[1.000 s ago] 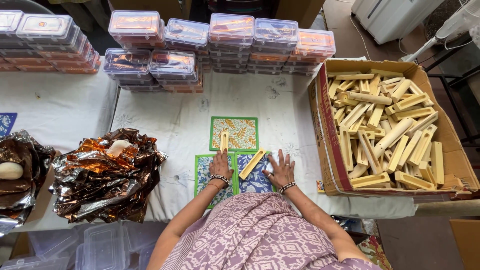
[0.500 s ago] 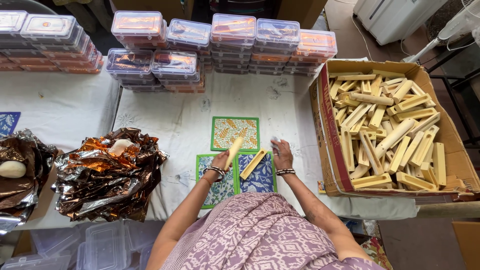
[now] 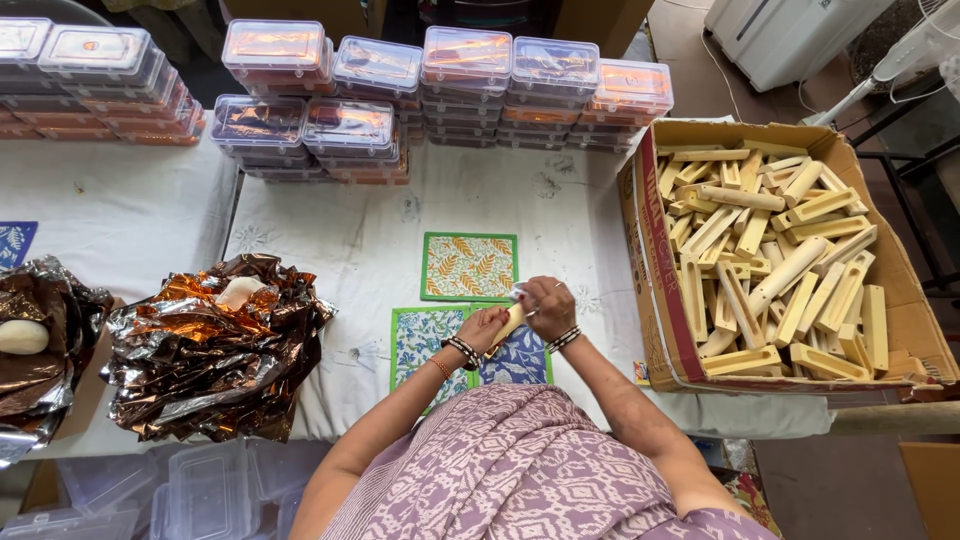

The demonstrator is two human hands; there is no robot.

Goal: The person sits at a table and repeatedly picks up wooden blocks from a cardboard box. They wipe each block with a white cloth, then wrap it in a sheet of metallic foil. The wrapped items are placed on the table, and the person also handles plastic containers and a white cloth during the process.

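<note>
Head view, scanned left to right. At nine o'clock, far edge: brown foil [image 3: 30,350] with a pale lump on it. Next along, a crumpled heap of copper foil sheets [image 3: 205,345] on the white tablecloth [image 3: 330,240], a pale lump [image 3: 240,290] resting near the top. At eleven to one o'clock, rows of stacked clear lidded boxes [image 3: 375,95] with orange contents.

Centre: three printed cloth mats, an orange-leaf mat [image 3: 468,265] at twelve o'clock of the hands, a green-bordered floral mat [image 3: 420,340] at seven o'clock, a blue mat [image 3: 522,360] directly beneath. Left hand [image 3: 484,328] grasping the lower end of a pale wooden piece [image 3: 505,328], held raised over the blue mat and tilted toward one o'clock. Right hand [image 3: 545,305] closed around the upper end, something small and pale pinched at the fingertips; exact nature not discernible. Bangles on both wrists.

At three o'clock: open cardboard box [image 3: 650,240] heaped with more wooden pieces [image 3: 775,265], well apart from the hands.

Handling judgement: best kept low over the mats, left grip firm near the base, right fingers working the top end, piece steady rather than twisting, elbows tucked clear of the foil and the box edge.
</note>
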